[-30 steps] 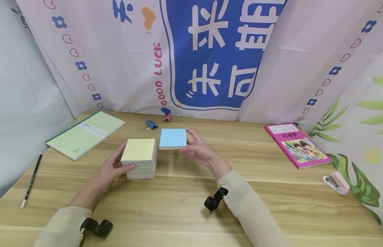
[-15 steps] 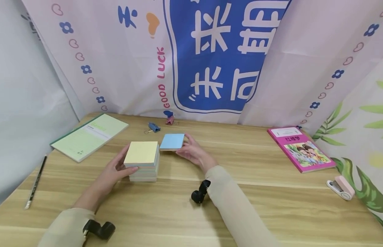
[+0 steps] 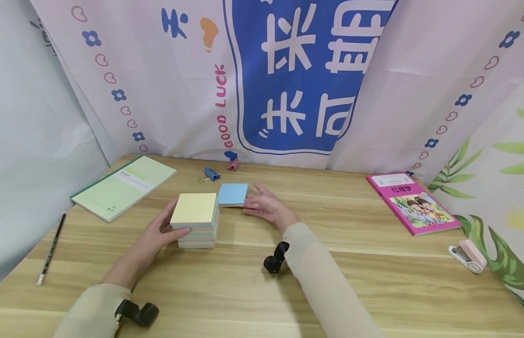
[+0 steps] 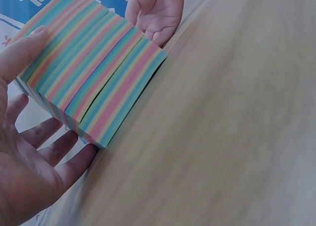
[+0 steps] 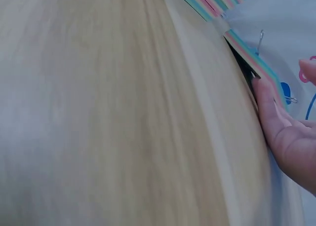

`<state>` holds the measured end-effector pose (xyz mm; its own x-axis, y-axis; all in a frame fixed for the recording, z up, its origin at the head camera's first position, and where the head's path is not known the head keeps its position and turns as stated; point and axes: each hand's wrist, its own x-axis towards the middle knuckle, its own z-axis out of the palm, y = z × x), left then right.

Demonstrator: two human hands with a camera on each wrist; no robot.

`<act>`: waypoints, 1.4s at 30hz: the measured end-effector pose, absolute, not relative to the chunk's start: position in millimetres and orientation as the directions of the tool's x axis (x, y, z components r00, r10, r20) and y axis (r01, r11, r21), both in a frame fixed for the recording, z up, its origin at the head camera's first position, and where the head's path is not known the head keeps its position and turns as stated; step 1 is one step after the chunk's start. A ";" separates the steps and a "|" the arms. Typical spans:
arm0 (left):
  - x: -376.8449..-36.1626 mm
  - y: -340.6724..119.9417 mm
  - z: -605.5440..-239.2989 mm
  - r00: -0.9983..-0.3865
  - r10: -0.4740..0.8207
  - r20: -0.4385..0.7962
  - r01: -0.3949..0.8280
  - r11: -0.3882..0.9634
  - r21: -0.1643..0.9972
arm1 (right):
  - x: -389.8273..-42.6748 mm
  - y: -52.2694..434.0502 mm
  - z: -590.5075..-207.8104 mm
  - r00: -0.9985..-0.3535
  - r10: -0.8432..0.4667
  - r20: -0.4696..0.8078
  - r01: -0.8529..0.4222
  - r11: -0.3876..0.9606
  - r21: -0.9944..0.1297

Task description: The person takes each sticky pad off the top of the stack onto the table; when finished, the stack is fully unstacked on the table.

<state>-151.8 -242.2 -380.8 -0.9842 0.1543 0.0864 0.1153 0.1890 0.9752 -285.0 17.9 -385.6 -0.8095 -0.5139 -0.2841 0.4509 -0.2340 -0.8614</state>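
A tall stack of square sticky notes [image 3: 194, 209], yellow on top with striped coloured sides, stands on the table. My left hand [image 3: 154, 238] holds it at the left, thumb across the front and the other fingers around the left side. To its right sits a thin sticky note pad [image 3: 232, 194] with a blue top, close against the stack. At the pad's right edge is my right hand [image 3: 267, 206]. One digit touches that edge in the right wrist view, while another finger [image 5: 308, 70] is lifted away from the pad. A dark gap or shadow shows below the pad.
Behind lie a blue binder clip [image 3: 211, 173] and a pink binder clip [image 3: 234, 165]. A green notebook [image 3: 124, 188] and a pencil [image 3: 50, 249] lie at left. On the right are a pink book [image 3: 414, 204] and a stapler [image 3: 468, 257]. A printed cloth [image 3: 181, 94] hangs behind.
The blue-topped pad has come down and left, up to the stack. My right hand's fingers have loosened from it. My left hand keeps its hold, and the head view has shifted slightly.
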 end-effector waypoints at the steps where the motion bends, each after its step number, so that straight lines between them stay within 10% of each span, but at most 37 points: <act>1: -152.0 -242.2 -381.0 -0.984 0.154 0.087 0.116 0.190 0.975 | -285.1 19.7 -384.7 -0.812 -0.510 -0.284 0.447 -0.230 -0.865; 22: -152.4 -239.5 -379.9 -0.982 0.159 0.098 0.127 0.183 0.975 | -219.7 -11.1 -341.7 -0.749 -0.662 -0.029 -0.073 0.126 -0.989; 42: -154.5 -240.8 -382.6 -0.980 0.185 0.078 0.121 0.239 0.963 | -210.5 -18.6 -353.1 -0.800 -0.597 0.064 -0.110 0.041 -0.993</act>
